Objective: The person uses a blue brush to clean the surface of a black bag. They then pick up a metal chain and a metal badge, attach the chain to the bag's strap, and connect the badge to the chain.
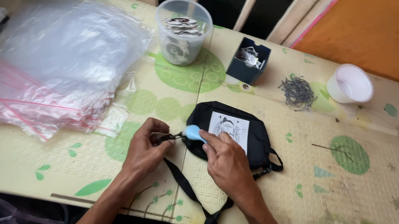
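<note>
Black pouch bag point(236, 132) with white printed patch lies flat mid-table on the patterned mat point(372, 192), strap point(187, 184) trailing toward the table edge. Left hand point(145, 145) pinches closed on the small black loop or pull at the bag's left end. Right hand point(224, 160) presses fingers shut on a light-blue tag point(193, 133) right there. Looks like a fastening step at that end; needs steady pinch and fine alignment. Zip-bag stack point(53, 64) left; clear tub of round badges point(183, 30), blue box point(248, 60), pin pile point(298, 92), white cup point(351, 83) behind.
</note>
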